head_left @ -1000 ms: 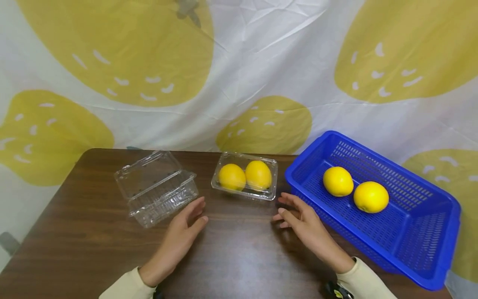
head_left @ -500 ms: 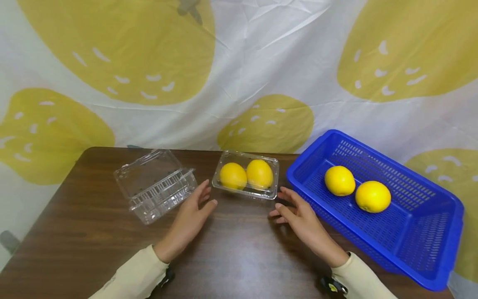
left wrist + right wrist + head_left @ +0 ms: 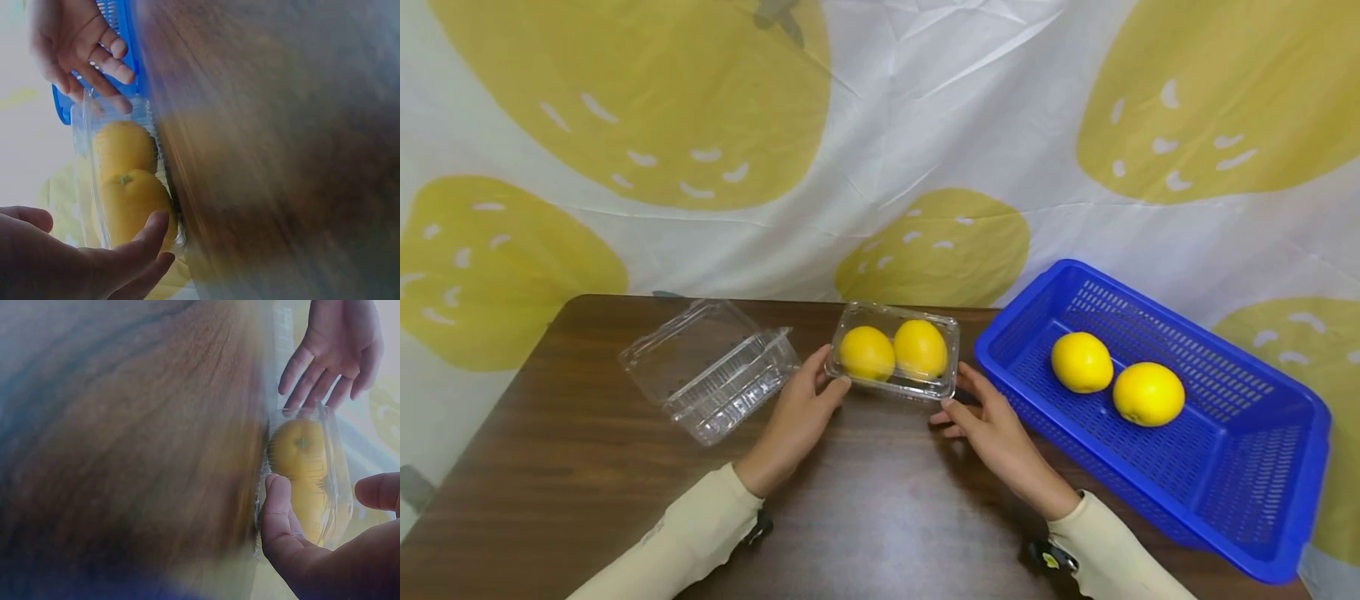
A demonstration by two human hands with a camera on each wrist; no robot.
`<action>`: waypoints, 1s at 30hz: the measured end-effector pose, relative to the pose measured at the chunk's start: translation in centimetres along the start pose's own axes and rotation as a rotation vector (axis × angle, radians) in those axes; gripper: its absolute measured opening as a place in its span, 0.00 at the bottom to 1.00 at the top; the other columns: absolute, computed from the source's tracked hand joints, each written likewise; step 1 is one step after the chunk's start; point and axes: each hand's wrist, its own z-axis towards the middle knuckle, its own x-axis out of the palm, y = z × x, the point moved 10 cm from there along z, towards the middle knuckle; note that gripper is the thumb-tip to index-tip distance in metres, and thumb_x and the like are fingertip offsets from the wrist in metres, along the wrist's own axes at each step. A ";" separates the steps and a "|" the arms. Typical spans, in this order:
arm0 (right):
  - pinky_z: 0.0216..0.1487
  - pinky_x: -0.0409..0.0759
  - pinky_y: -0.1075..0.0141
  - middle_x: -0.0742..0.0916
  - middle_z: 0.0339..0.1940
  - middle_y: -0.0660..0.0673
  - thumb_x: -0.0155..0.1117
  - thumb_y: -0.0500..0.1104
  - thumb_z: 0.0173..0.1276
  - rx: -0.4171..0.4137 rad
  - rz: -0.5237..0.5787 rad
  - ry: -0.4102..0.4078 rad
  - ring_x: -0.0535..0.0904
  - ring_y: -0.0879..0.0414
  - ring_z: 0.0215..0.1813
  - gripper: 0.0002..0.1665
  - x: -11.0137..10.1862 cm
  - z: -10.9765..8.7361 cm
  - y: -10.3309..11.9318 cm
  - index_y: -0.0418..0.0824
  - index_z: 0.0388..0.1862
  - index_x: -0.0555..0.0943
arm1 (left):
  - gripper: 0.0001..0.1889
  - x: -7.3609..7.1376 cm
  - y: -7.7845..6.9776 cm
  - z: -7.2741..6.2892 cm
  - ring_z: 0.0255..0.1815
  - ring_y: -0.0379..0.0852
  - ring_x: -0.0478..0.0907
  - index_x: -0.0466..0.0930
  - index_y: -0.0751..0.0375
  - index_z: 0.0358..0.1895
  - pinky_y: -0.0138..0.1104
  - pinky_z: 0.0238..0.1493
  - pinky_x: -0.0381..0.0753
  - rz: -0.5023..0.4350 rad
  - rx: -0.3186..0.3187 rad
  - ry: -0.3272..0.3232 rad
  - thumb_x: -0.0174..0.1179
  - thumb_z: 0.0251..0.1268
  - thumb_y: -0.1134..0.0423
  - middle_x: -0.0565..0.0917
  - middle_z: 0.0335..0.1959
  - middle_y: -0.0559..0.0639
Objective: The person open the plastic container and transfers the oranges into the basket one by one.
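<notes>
In the head view, a closed clear plastic clamshell box (image 3: 891, 387) stands near the table's back edge, with two round yellow citrus fruits (image 3: 920, 348) side by side inside it. My left hand (image 3: 797, 423) is at the box's left end, fingers loosely extended, fingertips at its corner. At the right end is my right hand (image 3: 996, 433), its thumb by the front corner and its fingers slightly bent. Both wrist views show the hands facing each other across the box; whether the fingertips press on it I cannot tell. Left of my left hand lies an open clear clamshell box (image 3: 722, 387).
A blue perforated plastic basket (image 3: 1213, 521) stands at the right, close to my right hand. Inside it are two more yellow fruits (image 3: 1148, 394). Behind the brown wooden table (image 3: 587, 467) hangs a white cloth (image 3: 715, 250) printed with yellow fruit.
My left hand has moved right and forward, from beside the open box to the closed box's left end. My right hand has come slightly closer to its right end. The closed box has stayed put.
</notes>
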 end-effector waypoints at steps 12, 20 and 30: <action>0.46 0.92 0.60 0.70 0.82 0.21 0.60 0.33 0.84 0.016 -0.024 0.002 0.92 0.35 0.50 0.44 0.4 -0.2 0.0 0.27 0.89 0.51 | 0.36 0.3 -1.0 -0.7 0.80 0.67 0.72 0.60 0.76 0.84 0.52 0.70 0.82 -0.020 -0.021 0.007 0.59 0.80 0.63 0.68 0.81 0.74; 0.45 0.92 0.60 0.67 0.83 0.20 0.61 0.33 0.83 0.024 -0.036 -0.004 0.92 0.36 0.50 0.45 0.5 -0.6 -0.1 0.27 0.89 0.51 | 0.36 0.3 -0.8 -1.9 0.80 0.68 0.72 0.61 0.75 0.83 0.53 0.74 0.79 0.022 0.003 0.006 0.60 0.80 0.61 0.70 0.80 0.74; 0.46 0.92 0.61 0.69 0.82 0.21 0.60 0.33 0.85 0.022 -0.020 -0.017 0.92 0.37 0.51 0.42 0.4 -0.9 -0.4 0.28 0.89 0.53 | 0.35 0.7 -1.3 -4.7 0.80 0.68 0.71 0.61 0.76 0.83 0.55 0.76 0.76 -0.006 -0.018 0.017 0.60 0.79 0.66 0.67 0.82 0.74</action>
